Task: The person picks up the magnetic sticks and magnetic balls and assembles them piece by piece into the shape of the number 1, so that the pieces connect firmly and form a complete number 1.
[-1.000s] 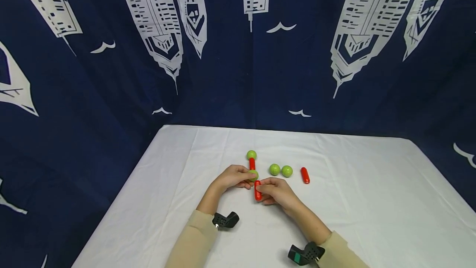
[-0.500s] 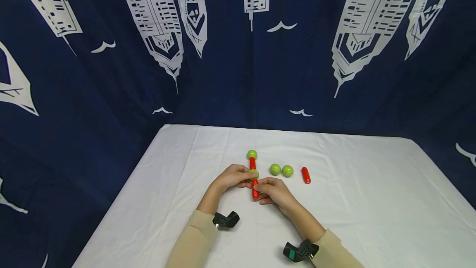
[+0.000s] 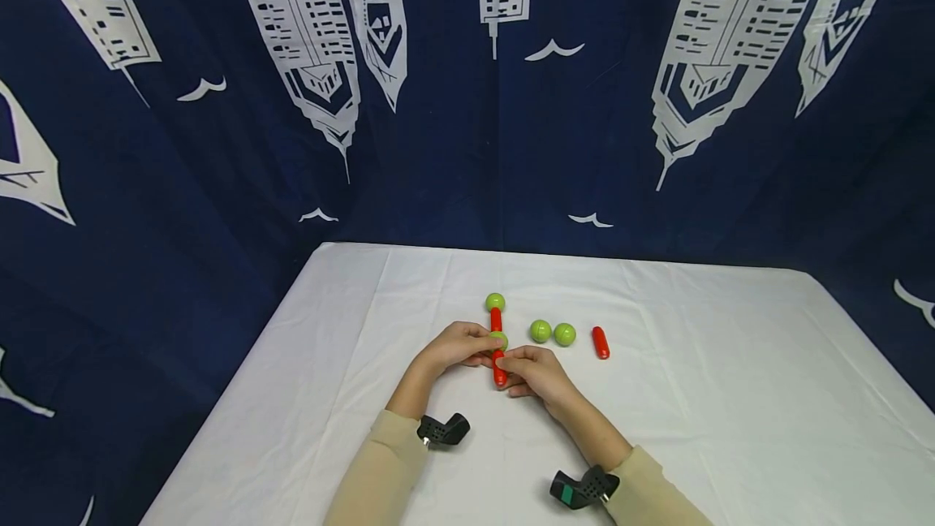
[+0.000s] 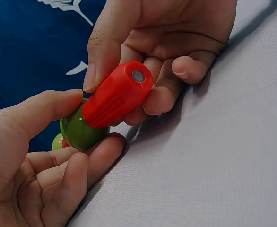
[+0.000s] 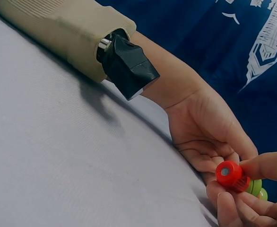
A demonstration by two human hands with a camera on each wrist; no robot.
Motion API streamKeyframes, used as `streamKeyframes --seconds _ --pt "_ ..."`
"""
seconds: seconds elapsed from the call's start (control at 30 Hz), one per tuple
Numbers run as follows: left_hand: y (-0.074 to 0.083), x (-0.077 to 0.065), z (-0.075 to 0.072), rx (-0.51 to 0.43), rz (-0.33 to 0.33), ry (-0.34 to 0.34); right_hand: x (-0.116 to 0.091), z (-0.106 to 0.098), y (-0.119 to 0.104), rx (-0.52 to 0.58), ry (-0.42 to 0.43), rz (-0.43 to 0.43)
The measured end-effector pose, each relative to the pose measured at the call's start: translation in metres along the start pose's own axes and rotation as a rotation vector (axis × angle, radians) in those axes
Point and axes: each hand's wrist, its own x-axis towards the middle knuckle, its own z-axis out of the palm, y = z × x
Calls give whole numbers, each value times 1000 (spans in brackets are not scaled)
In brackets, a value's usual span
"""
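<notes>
In the head view my left hand (image 3: 460,345) pinches a green ball (image 3: 502,339) between thumb and fingers. From that ball a red rod (image 3: 496,320) runs away from me to another green ball (image 3: 495,301). My right hand (image 3: 540,373) pinches a second red rod (image 3: 500,378), lined up on the near side of the held ball. Seen from the left wrist, this ribbed rod (image 4: 115,97) meets the green ball (image 4: 79,130), and a grey metal disc shows in its free end. The right wrist view also shows the rod (image 5: 229,174) between both hands.
Two loose green balls (image 3: 540,331) (image 3: 565,334) lie side by side to the right of the chain. Farther right lies a loose red rod (image 3: 601,342). A white cloth (image 3: 730,396) covers the table, and a dark blue printed curtain (image 3: 453,185) hangs behind it.
My right hand has moved slightly left and away from me, bringing its red rod from beside the held ball into line against it. The left hand stays in place.
</notes>
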Motion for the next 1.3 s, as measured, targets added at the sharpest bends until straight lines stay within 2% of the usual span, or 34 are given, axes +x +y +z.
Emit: streamKeyframes --seconds 0.13,0.27,0.4,0.63,0.8,1.03,1.3 --pt "0 0 1 9 0 4 -3 1 -4 0 2 -1" --pt "1 0 0 7 -3 5 -16 3 -18 -11 -2 -7" --pt "1 -2 0 9 0 9 -22 3 -21 -13 -45 -32" --pt "4 -5 1 14 -3 17 -5 -3 5 17 -87 -36" --pt "7 -8 4 -6 -20 37 -7 -4 2 34 -88 -44" --pt "8 -17 12 -14 -57 128 -7 -5 3 45 -76 -47" --pt "14 -30 24 66 -77 100 -5 -5 5 75 -81 -63"
